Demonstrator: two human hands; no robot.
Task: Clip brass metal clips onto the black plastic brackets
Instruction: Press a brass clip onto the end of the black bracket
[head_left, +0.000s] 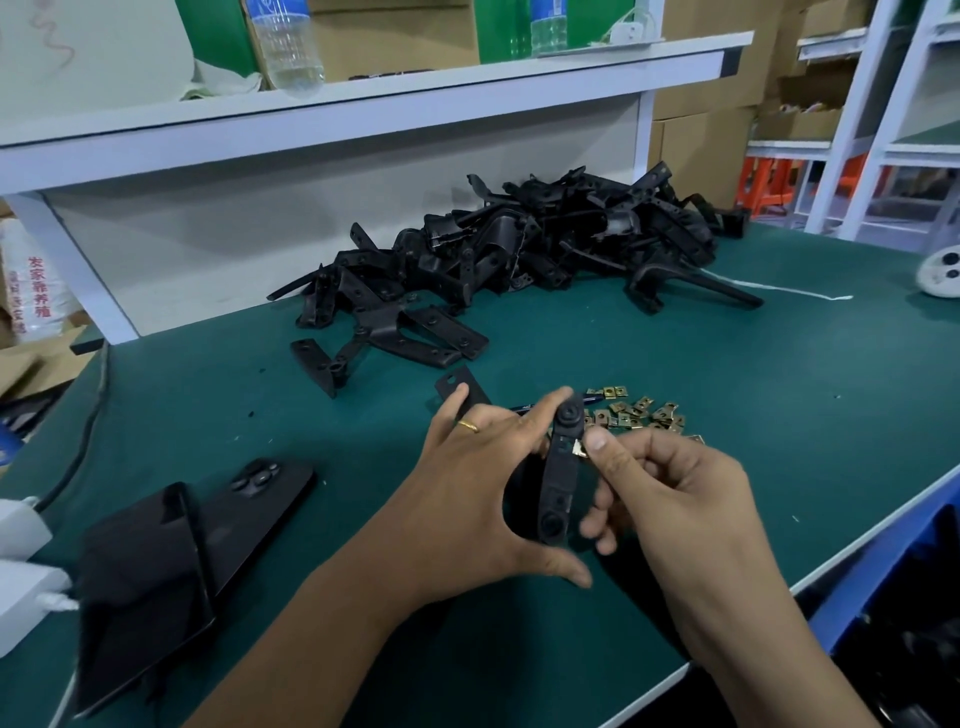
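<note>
I am sitting at a green mat (675, 364) under a white shelf (363, 98), with cartons stacking behind. My left hand (467, 499) is gripping a black bracket (558, 478), long and narrow with round holes, upright above the mat. My right hand (670, 499) is pinching a brass clip (579, 448) against its edge. More clips (639, 413) are lying just behind, before the bracket pile (519, 260).

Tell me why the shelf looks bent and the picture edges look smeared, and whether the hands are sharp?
Head view: the wide-angle lens bows the white shelf and stretches the corners; the black phone at lower left is smeared. Head view, centre: the left hand, the right hand and the black bracket are fairly sharp, the brass clip small but visible. Lighting is even, shadows soft.
</note>
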